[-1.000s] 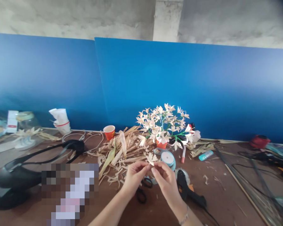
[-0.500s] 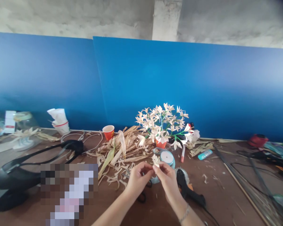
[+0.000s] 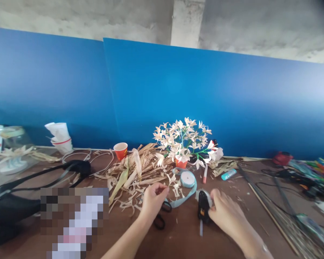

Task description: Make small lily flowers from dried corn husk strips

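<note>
1. Just right of centre at the near edge of the table (image 3: 178, 237), a black glue gun (image 3: 203, 208) lies flat on the wood, nose pointing near, with a pale glue stick (image 3: 201, 228) poking out of its near end.
2. Right hand (image 3: 226, 214) is clasped around the gun's right side, thumb over the top, grasping it.
3. Left hand (image 3: 153, 199) is just left of the gun and not touching it. Fingers are curled in to the thumb in a tight pinch; what is pinched is too small to tell.
4. Black scissors (image 3: 160, 217) lie under and just beside the left hand, handles near.
5. Teal ribbon spool (image 3: 187, 178) sits just far of both hands, with a loose tail of ribbon running down between them.
6. Pale husk scraps (image 3: 175, 189) are scattered between spool and left hand; a big dry husk pile (image 3: 136, 167) is far-left of them.
7. Bouquet of cream husk flowers (image 3: 182, 138) stands upright in an orange pot (image 3: 181, 163), far of the spool, against the blue board (image 3: 205, 90).
8. Orange paper cup (image 3: 120, 150) stands left of the husk pile; white stacked cups (image 3: 58, 137) are further left.
9. Red-capped marker (image 3: 205, 174) and teal tube (image 3: 228, 174) lie right of the spool.
10. Black bag (image 3: 13, 205) is at far left, thin wire rods (image 3: 275, 212) at right.
</note>
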Action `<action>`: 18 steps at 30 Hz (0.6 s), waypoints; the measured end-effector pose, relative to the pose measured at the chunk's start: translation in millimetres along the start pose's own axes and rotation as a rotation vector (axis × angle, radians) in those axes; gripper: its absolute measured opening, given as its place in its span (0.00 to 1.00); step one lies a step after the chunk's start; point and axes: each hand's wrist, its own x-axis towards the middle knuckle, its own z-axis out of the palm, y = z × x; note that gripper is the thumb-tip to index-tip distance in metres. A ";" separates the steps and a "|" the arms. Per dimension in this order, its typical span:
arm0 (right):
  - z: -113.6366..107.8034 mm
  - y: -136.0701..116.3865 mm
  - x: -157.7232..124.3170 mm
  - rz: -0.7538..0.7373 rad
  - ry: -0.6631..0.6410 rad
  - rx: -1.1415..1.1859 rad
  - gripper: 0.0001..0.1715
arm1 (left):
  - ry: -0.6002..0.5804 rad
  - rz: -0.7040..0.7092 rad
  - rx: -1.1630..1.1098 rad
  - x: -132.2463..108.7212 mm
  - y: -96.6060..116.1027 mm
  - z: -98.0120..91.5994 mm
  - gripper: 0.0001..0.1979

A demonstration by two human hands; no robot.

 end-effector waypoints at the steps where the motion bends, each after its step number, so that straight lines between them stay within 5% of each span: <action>1: 3.8 5.2 -5.3 0.029 -0.013 -0.100 0.11 | -0.001 0.001 0.002 0.2 -0.8 0.0 0.08; 4: 23.2 11.8 -17.1 -0.007 0.004 -0.208 0.21 | -0.019 -0.021 -0.004 0.7 -4.0 0.7 0.08; 8: 40.5 17.5 -18.6 -0.099 0.049 -0.134 0.23 | -0.057 -0.111 -0.069 1.8 -6.9 2.4 0.09; 13: 30.9 15.9 -12.2 -0.253 0.179 0.199 0.20 | -0.066 -0.183 -0.121 2.8 -7.2 2.9 0.08; 18: 18.7 -18.5 -9.2 -0.499 0.103 0.443 0.06 | -0.043 -0.177 -0.125 2.6 -5.5 0.7 0.09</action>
